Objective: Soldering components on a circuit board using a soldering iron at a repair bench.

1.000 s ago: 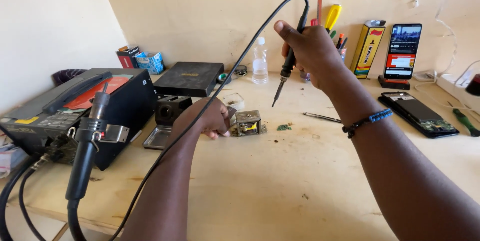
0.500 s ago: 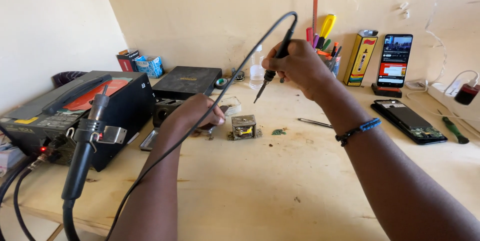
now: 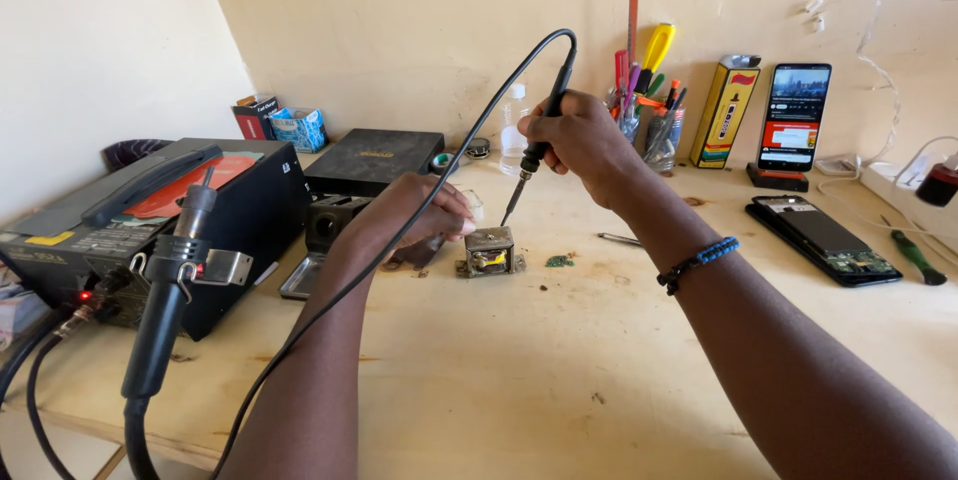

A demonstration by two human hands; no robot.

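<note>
The right hand (image 3: 584, 146) grips a black corded soldering iron (image 3: 539, 146), tip poised just above the small metal-framed transformer (image 3: 490, 251) steadied on the wooden bench (image 3: 559, 380) by the closed left hand (image 3: 424, 216); contact not yet made

An electronics repair workshop: soldering station (image 3: 150, 221), tool holder (image 3: 649, 91), opened phone (image 3: 823, 240) on workbench (image 3: 559, 370).

Right hand (image 3: 584, 141) grips a black soldering iron (image 3: 537, 153) like a pen, tip angled down, just above a small transformer (image 3: 490, 251) on the wooden bench (image 3: 519, 370). Left hand (image 3: 417, 216) rests just left of the transformer — fingers at its side. Iron's cable arcs overhead toward the near left. Black soldering station (image 3: 150, 226) at left, hot-air wand (image 3: 170, 300) holstered on it. Opened phone (image 3: 823, 239) lies far right.
</note>
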